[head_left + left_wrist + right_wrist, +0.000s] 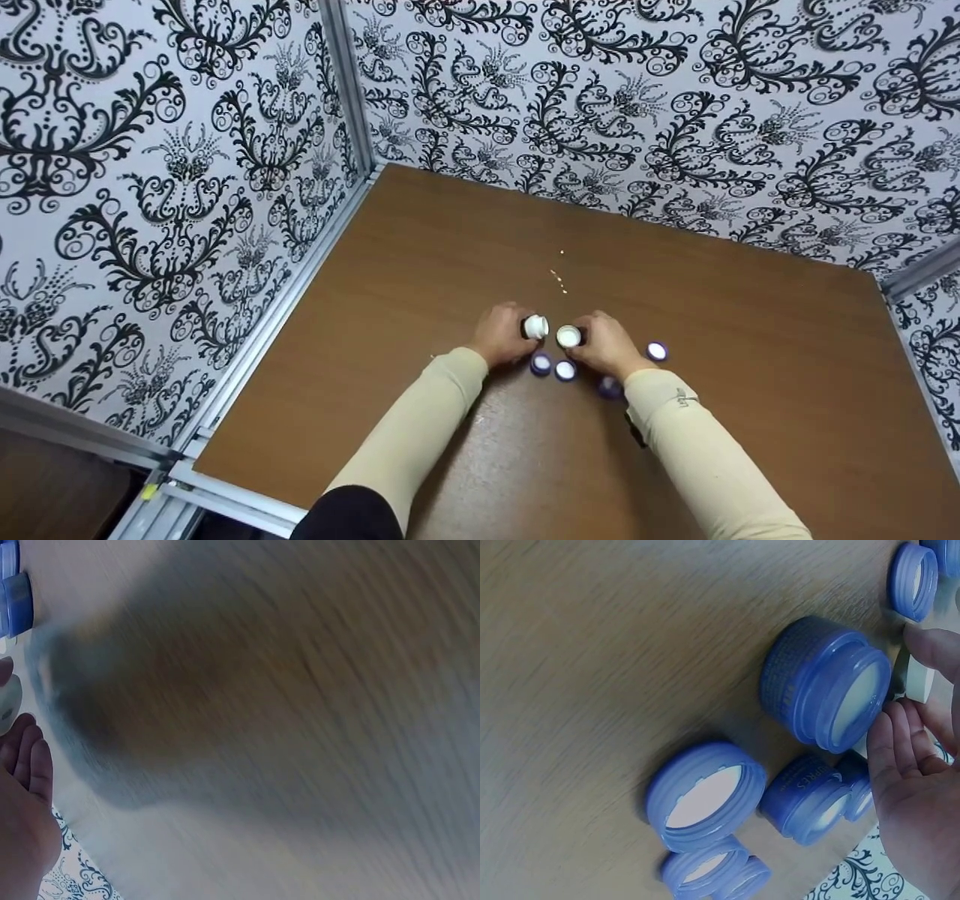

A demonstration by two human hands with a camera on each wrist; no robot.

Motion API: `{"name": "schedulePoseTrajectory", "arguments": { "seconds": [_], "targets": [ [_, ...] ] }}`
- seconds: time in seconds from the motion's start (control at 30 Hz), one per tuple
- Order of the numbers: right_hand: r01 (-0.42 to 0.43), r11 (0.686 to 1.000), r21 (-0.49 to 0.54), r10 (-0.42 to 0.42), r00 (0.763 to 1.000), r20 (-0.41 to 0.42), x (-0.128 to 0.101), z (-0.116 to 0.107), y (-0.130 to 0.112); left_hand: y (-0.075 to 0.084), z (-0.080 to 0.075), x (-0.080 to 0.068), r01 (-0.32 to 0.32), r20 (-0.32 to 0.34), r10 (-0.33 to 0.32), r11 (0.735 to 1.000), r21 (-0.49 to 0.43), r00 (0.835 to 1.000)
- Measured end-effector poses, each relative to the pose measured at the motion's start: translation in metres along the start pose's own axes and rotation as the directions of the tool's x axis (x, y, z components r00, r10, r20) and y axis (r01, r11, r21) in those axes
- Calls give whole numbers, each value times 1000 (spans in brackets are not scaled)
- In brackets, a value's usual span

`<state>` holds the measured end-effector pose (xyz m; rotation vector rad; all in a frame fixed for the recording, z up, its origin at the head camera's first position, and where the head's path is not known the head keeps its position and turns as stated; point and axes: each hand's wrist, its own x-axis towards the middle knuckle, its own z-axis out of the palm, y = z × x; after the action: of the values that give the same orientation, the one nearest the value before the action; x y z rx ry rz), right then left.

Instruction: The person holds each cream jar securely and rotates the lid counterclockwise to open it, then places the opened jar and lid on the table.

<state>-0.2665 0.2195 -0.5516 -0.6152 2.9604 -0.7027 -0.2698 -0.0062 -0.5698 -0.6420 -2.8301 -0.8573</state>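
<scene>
In the head view my left hand (pixel 504 334) grips a small white jar (pixel 535 327) with a threaded neck, tipped on its side. My right hand (pixel 604 343) pinches a round white lid (pixel 568 336), its hollow side toward the camera. Jar and lid are a small gap apart. Just below them are a blue jar (pixel 541 364) and a blue lid (pixel 565 370) with a white inside. In the right wrist view a larger blue jar (pixel 821 682) with white inside is near my fingertips. The left wrist view shows only part of my left hand (pixel 26 780).
Another blue lid (pixel 657 351) lies right of my right wrist, and a blurred blue jar (pixel 610 387) is beside that forearm. Small pale specks (pixel 559 281) are scattered on the brown table (pixel 450 225). Patterned walls (pixel 630 97) border its back and left.
</scene>
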Motion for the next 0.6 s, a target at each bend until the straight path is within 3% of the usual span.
{"name": "schedulePoseTrajectory", "arguments": {
  "seconds": [0.6],
  "targets": [
    [-12, 1000, 14, 12, 1000, -8, -1, -1, -1, 1, 4, 1, -23, 7, 23, 1000, 19, 1000]
  ]
}}
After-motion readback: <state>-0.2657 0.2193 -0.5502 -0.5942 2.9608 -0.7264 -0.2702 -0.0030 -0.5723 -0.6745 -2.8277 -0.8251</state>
